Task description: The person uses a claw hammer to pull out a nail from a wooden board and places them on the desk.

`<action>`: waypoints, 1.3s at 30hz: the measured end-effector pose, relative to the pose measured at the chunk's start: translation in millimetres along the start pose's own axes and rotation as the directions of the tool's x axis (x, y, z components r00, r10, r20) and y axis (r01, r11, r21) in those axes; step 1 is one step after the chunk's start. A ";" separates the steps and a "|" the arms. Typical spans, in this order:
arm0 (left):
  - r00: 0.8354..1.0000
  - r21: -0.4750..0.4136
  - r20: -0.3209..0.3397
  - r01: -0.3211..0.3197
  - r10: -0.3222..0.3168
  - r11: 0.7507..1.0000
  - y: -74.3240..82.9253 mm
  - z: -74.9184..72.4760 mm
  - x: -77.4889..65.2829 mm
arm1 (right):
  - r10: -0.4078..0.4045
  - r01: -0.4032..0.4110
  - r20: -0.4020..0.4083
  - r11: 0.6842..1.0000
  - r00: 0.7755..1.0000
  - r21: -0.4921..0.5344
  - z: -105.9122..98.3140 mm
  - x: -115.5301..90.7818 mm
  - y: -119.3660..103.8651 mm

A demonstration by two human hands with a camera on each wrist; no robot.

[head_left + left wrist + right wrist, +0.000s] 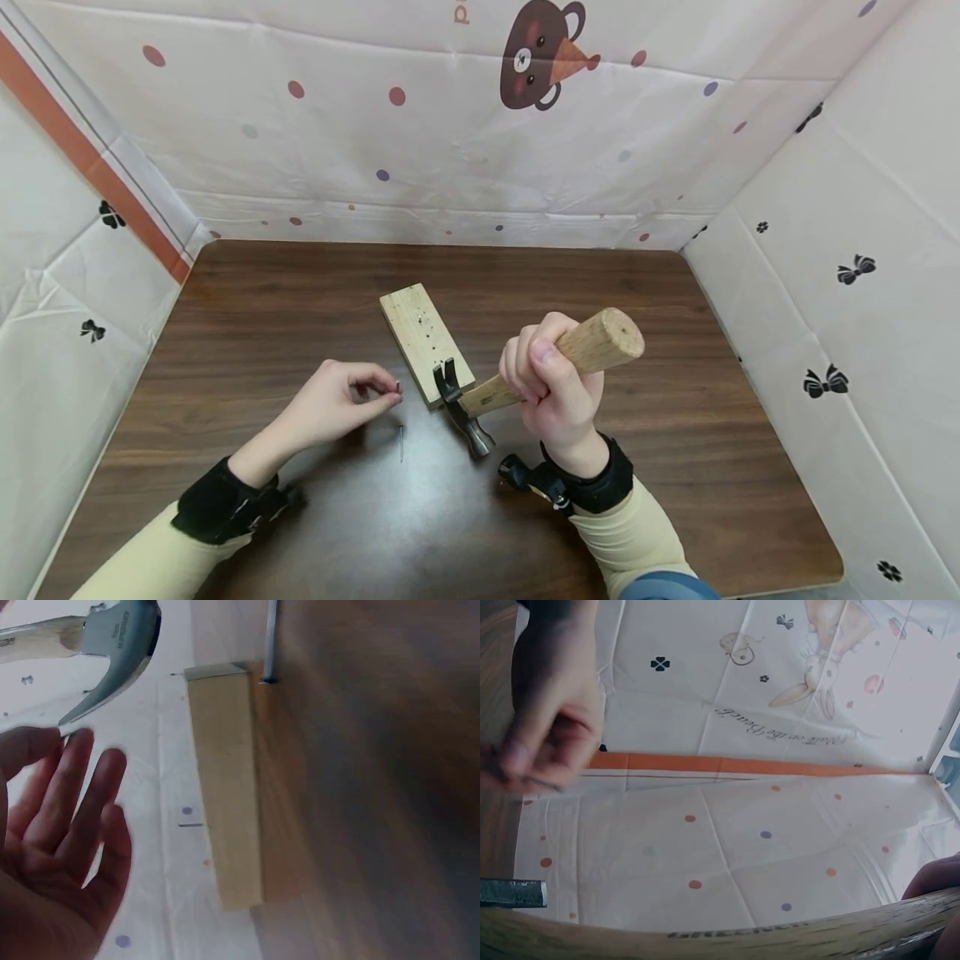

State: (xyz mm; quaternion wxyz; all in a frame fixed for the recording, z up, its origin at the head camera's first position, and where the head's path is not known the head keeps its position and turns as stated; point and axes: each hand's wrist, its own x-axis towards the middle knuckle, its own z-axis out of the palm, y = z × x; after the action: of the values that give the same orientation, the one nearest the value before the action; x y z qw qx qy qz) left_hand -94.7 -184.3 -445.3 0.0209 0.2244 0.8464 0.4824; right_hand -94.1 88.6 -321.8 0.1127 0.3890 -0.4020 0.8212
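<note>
Far left, the left hand (337, 404) is pinching what looks like a nail (546, 784). There's a loose nail (401, 443) on the bench (300, 517), near the dark-specked board (416, 321). Then the hammer (489, 396), gripped round its handle by the right hand (555, 387). Looks like nail prep to me; next move probably calls for setting that pinched one upright on the wood, fingers steady.

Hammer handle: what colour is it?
The hammer handle is light tan wood, seen best in the head view.
</note>
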 end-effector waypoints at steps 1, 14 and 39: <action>0.998 -0.041 0.042 0.057 -0.056 0.997 -1.6 -1.0 -4.3 | -0.002 0.002 -0.004 1.000 1.000 -0.003 -0.5 0.1 -0.1; 0.807 -0.215 0.359 0.561 -0.469 0.800 -20.2 19.2 -25.1 | -0.005 0.006 -0.023 1.000 1.000 0.020 -2.7 1.7 -2.1; 0.785 0.020 0.328 0.550 -0.526 0.835 -13.0 33.9 -24.2 | -0.009 0.009 -0.012 1.000 1.000 0.024 -2.2 -0.2 -3.4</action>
State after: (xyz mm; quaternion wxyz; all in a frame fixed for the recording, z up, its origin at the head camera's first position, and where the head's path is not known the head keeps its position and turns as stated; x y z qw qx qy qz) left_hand -69.1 -172.2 -478.6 0.3029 0.0480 0.8412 0.4454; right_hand -93.6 92.5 -320.9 0.1141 0.3874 -0.3898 0.8276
